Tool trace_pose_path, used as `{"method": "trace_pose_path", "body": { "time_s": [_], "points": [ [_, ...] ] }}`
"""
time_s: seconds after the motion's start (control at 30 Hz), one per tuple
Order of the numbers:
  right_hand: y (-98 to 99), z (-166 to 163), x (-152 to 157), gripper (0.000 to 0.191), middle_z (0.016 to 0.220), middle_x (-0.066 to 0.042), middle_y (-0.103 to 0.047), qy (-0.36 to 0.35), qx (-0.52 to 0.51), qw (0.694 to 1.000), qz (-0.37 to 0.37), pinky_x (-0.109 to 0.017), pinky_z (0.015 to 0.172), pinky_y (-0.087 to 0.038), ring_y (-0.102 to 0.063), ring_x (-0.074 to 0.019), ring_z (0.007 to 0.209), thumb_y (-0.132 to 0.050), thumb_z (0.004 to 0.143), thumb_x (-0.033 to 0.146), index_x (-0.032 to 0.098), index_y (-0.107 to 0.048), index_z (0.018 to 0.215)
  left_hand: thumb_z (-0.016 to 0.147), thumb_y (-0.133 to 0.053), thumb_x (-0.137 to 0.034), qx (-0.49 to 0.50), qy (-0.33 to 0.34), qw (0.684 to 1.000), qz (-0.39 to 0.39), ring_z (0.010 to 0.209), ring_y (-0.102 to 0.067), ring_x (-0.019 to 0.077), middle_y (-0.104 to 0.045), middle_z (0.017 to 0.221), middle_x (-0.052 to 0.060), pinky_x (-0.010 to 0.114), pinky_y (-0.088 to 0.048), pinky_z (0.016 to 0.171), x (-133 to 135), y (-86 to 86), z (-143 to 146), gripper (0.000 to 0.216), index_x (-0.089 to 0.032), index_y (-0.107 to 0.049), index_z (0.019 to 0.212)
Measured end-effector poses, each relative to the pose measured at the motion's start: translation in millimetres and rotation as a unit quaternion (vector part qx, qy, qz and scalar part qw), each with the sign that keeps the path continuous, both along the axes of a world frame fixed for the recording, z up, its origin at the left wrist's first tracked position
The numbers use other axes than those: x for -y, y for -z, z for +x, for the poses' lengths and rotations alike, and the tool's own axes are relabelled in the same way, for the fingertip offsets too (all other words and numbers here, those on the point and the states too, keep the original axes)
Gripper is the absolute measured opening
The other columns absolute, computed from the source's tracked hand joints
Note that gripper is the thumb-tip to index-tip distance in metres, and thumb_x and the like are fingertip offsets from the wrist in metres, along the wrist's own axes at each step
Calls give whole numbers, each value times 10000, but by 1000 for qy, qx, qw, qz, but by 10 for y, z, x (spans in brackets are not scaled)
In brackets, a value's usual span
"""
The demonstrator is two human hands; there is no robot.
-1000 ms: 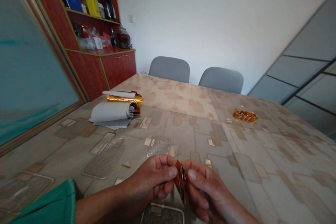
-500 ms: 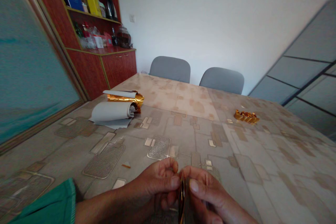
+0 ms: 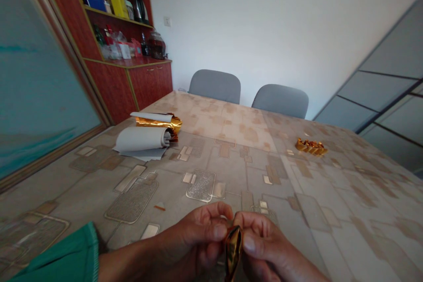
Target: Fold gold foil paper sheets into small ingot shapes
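Observation:
Close to the bottom edge, my left hand and my right hand meet around a folded piece of gold foil paper. Thumb and fingers of each hand pinch its upper end from either side. The foil bulges apart in the middle, with a narrow slit at the top; its lower end runs out of the picture. Further off on the right lies a gold foil folded piece with a row of ridges. At the left rest rolled sheets, white outside, with gold foil behind them.
A patterned cloth covers the table. A small orange-and-white scrap lies left of my hands. Two grey chairs stand at the far side. A red-brown cabinet with shelves fills the back left corner.
The foil between my fingers has turned and spread wider, showing more of its gold face. Both hands have shifted slightly right. The things on the table stay put.

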State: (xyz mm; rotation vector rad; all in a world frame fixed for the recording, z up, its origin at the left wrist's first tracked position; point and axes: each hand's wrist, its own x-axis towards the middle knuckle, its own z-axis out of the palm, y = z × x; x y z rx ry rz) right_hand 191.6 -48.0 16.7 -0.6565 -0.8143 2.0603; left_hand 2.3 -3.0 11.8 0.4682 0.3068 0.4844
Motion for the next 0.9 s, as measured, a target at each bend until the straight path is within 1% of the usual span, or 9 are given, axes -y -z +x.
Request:
{"method": "trace_pose_path", "body": {
  "time_s": [0.1, 0.23, 0.33, 0.37, 0.43, 0.53, 0.67, 0.77, 0.9],
  "points": [
    [6, -39, -1, 351, 447, 110, -504, 9, -13, 1000, -6, -150, 335, -162, -281, -5, 293, -837, 817, 431, 128, -676, 889, 763, -889, -212, 12, -13, 1000, -9, 548, -528, 27, -631, 753, -23, 112, -368, 510, -6, 42, 3, 261, -146, -698, 928],
    [3, -71, 15, 327, 465, 90, -532, 21, -26, 999, -1, -147, 368, -242, -355, -25, 336, -847, 809, 423, 140, -712, 903, 738, -913, -236, -3, -23, 1000, -14, 631, -592, 61, -664, 796, 10, 126, -424, 580, 16, 34, -5, 296, -149, -706, 930],
    [46, -60, 24, 440, 591, 27, -612, 28, 8, 1000, -3, -148, 402, -287, -447, -40, 436, -868, 752, 506, 115, -731, 900, 739, -913, -254, -19, -20, 1000, -13, 555, -530, 44, -634, 703, -18, 118, -384, 531, 28, -5, -10, 269, -155, -716, 894],
    [70, -51, 21, 449, 605, 20, -618, 29, 20, 999, -5, -144, 393, -276, -447, -36, 436, -869, 747, 514, 110, -728, 883, 741, -911, -256, -19, -19, 1000, -9, 521, -496, 37, -609, 654, -34, 117, -368, 513, 26, -15, -8, 255, -156, -722, 880],
    [115, -38, 6, 409, 541, 48, -584, 27, 29, 999, -12, -138, 359, -243, -389, -23, 371, -837, 794, 502, 118, -710, 858, 743, -905, -250, -16, -23, 1000, -4, 489, -456, 30, -583, 608, -51, 119, -370, 512, 14, -26, 0, 231, -154, -739, 874],
    [142, -44, -28, 391, 460, 85, -530, 24, 15, 1000, -14, -132, 347, -261, -327, -16, 310, -776, 862, 504, 120, -705, 892, 759, -884, -247, -18, -23, 1000, -5, 550, -515, 34, -649, 723, -18, 130, -428, 597, -13, -20, 13, 259, -141, -757, 959],
    [118, -79, -55, 435, 504, 66, -550, 20, 6, 1000, -7, -131, 386, -300, -382, -15, 360, -805, 828, 520, 98, -721, 896, 772, -871, -275, -29, -1, 999, 12, 707, -633, 86, -702, 893, 51, 168, -467, 683, -33, 28, 9, 364, -129, -747, 1082],
    [100, -78, -60, 437, 498, 71, -542, 9, 13, 1000, -15, -132, 376, -289, -374, -11, 351, -799, 831, 533, 106, -707, 850, 775, -866, -277, -55, -12, 998, 31, 737, -671, 134, -716, 873, 58, 206, -480, 669, -38, 81, -7, 342, -154, -752, 1073],
    [97, -58, -63, 428, 450, 82, -522, 8, 20, 1000, -7, -136, 370, -311, -348, -18, 317, -768, 864, 527, 113, -682, 801, 772, -869, -247, -73, -27, 996, 39, 739, -673, 131, -720, 853, 42, 203, -472, 668, -36, 110, -29, 318, -170, -762, 1062]
  ]
}}
